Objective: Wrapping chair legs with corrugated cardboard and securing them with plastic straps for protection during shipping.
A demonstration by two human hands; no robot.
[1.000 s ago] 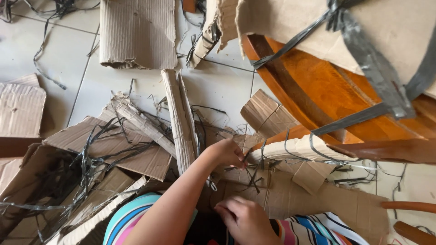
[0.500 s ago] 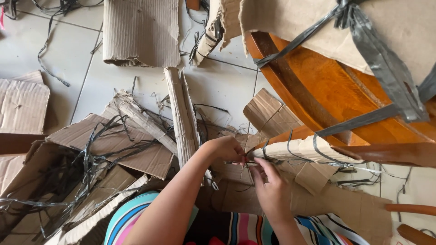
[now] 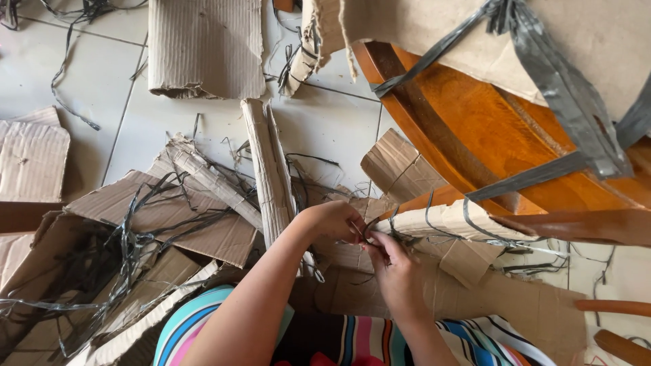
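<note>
My left hand (image 3: 333, 221) and my right hand (image 3: 395, 270) meet at the near end of a wooden furniture part wrapped in cardboard (image 3: 444, 221). The fingers of both hands pinch a thin black plastic strap (image 3: 367, 232) that binds that wrapping. More black strap loops (image 3: 475, 220) run around the cardboard to the right of my hands. The wrapped part belongs to an orange-brown wooden furniture piece (image 3: 488, 146) lying on the tiled floor.
Torn corrugated cardboard (image 3: 163, 217) and tangled black straps (image 3: 129, 244) lie heaped at the left. A rolled cardboard tube (image 3: 268, 169) points away from me. A flat cardboard sheet (image 3: 207, 47) lies at the top. Grey tape (image 3: 563, 88) crosses the wrapped furniture at the upper right.
My right hand has risen from my lap to join the left hand at the strap on the cardboard wrapping. The left hand has stayed in place.
</note>
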